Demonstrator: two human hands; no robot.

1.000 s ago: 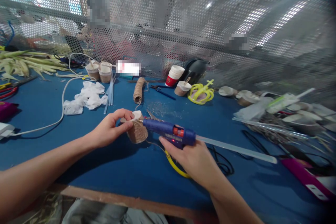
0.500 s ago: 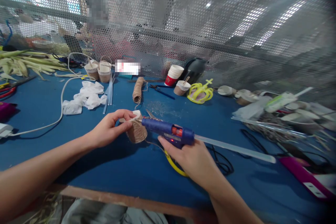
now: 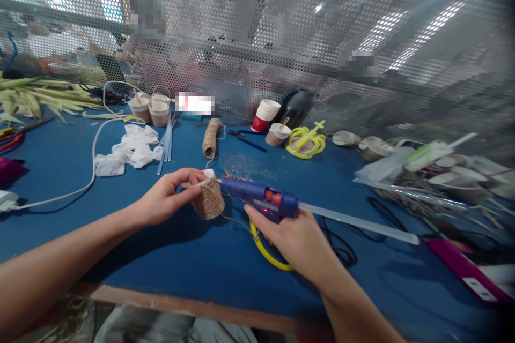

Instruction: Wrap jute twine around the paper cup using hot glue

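My left hand [image 3: 174,195] pinches the rim of a paper cup [image 3: 210,202] wrapped in brown twine, tilted above the blue table. In my right hand [image 3: 295,236] is a blue glue gun [image 3: 257,195], its red light lit and a long clear glue stick [image 3: 358,223] sticking out of its back. The gun's nozzle is at the cup's rim, close to my left fingertips; whether it touches cannot be made out. A strand of twine runs from the cup toward the twine roll [image 3: 210,139] behind it. Yellow-handled scissors [image 3: 267,254] lie partly hidden under my right hand and the gun.
Behind stand twine-wrapped cups [image 3: 160,111], stacked paper cups [image 3: 266,114] and a yellow crown-shaped piece [image 3: 306,141]. Pliers [image 3: 249,141] lie near them. White crumpled bags [image 3: 132,149] and glue sticks [image 3: 166,144] are at left; a purple power strip [image 3: 462,268] is at right. Perforated metal panel [image 3: 257,27] backs the table.
The glue gun has shifted slightly to the right, its nozzle drawn a little away from my left fingertips. My left hand and the cup have hardly moved.
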